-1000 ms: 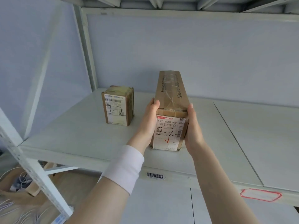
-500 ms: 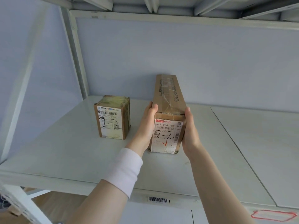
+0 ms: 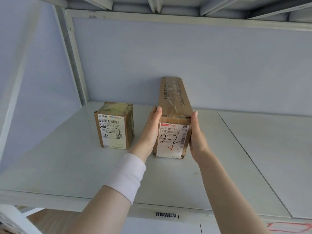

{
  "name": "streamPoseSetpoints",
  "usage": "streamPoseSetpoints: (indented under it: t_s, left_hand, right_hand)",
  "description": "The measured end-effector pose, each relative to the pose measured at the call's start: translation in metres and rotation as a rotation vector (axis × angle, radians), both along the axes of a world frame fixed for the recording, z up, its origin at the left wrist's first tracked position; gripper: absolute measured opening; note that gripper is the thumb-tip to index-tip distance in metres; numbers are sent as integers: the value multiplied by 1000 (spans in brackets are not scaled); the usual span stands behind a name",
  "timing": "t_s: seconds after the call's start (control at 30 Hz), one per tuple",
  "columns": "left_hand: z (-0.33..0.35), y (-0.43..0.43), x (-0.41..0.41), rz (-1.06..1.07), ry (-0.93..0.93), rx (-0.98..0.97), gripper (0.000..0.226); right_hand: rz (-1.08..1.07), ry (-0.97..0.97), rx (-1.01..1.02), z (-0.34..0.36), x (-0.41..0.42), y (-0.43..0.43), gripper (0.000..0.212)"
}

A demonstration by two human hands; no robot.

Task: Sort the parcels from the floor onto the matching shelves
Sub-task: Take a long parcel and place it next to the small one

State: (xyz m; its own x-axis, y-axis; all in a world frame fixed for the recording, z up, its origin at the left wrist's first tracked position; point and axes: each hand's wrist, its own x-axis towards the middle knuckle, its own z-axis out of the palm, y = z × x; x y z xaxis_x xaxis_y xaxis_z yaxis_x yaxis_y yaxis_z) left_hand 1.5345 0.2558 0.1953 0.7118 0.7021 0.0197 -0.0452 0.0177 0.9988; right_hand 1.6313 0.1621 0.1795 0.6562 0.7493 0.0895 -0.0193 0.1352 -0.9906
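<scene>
White metal shelf (image 3: 67, 166) against a pale blue wall (image 3: 219, 65). On it lies a long box (image 3: 175, 102), labelled 642 M002-00 384 and handwritten 2-2, with left hand (image 3: 148, 132) and right hand (image 3: 197, 141) pressed flat on its sides. Left of it, apart, a small box (image 3: 114, 129) shows EMS, 070-054-C17-020, 2-2.

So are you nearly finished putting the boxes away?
Done: the small parcel marked 2-2 stands on the shelf. In hand: the long parcel, also 2-2, lies beside it, left hand and right hand pressing its sides. Left: letting go; floor parcels aren't in view, so I can't count them.
</scene>
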Motion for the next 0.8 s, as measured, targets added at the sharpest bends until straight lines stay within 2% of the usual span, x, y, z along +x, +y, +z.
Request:
streamPoseSetpoints:
  t_s: [0.07,0.13,0.27,0.33,0.43,0.53,0.6,0.8]
  left_hand:
    - [-1,-3,-10,-18,11,78,95]
    - [-8,0,-22,-21,34,187,89]
    - [-28,14,-43,-40,126,379,109]
    - [-34,19,-45,-49,144,397,108]
    - [-37,19,-41,-64,107,379,81]
    - [-38,19,-38,-56,75,341,63]
    - [-39,20,-36,-63,48,339,61]
    - [-40,19,-36,-77,28,337,61]
  right_hand:
    - [0,-46,-12,-4,2,-8,97]
    - [-5,-120,-23,-11,8,-17,101]
    - [30,-314,-77,-23,17,-32,93]
    - [25,-325,-60,-26,18,-36,89]
    - [5,-314,-33,-25,18,-37,77]
    - [1,-278,-15,-25,19,-36,54]
    - [-2,-249,-11,-26,20,-35,46]
    - [-9,-239,-19,-28,20,-34,46]
